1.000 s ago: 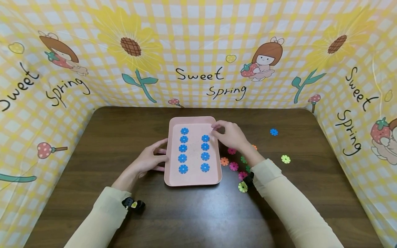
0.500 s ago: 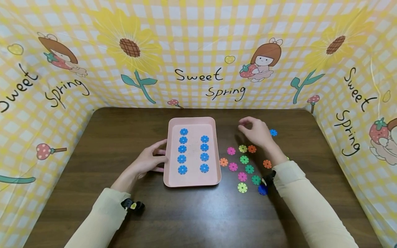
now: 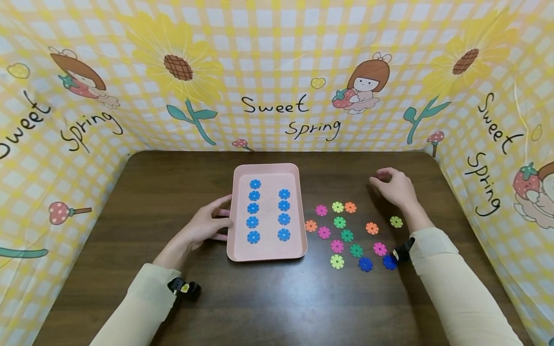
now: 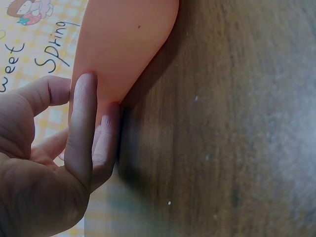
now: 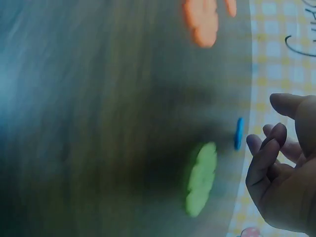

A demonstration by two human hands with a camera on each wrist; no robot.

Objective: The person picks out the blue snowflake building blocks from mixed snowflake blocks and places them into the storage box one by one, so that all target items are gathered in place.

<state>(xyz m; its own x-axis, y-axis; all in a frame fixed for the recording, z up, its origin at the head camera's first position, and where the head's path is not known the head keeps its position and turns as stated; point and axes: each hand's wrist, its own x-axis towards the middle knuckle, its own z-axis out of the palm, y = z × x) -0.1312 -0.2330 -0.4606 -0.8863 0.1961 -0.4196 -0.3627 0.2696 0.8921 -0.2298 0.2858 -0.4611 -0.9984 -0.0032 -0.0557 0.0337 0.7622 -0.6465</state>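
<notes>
My left hand (image 3: 210,222) rests its fingers against the left outer wall of a pink tray (image 3: 267,252). In the left wrist view its fingertips (image 4: 87,81) touch the tray's side. Inside the tray, blue notched discs (image 3: 252,208) lie in two columns; the right column begins lower than the left. My right hand (image 3: 396,188) hovers over the table's right side, fingers loosely bent and thumb apart, holding nothing. Beyond it in the right wrist view lies a blue disc (image 5: 239,133), hidden by the hand in the head view. A yellow-green disc (image 3: 396,222) lies just below the hand.
Right of the tray several loose discs are scattered on the dark wooden table (image 3: 277,307): pink (image 3: 324,232), orange (image 3: 371,228), green (image 3: 347,235) and dark blue (image 3: 365,264). A yellow checked cloth (image 3: 277,62) encloses the table's back and sides.
My right hand has moved from the tray's upper right rim rightward over the loose discs to near the lone blue disc. The left hand stays at the tray.
</notes>
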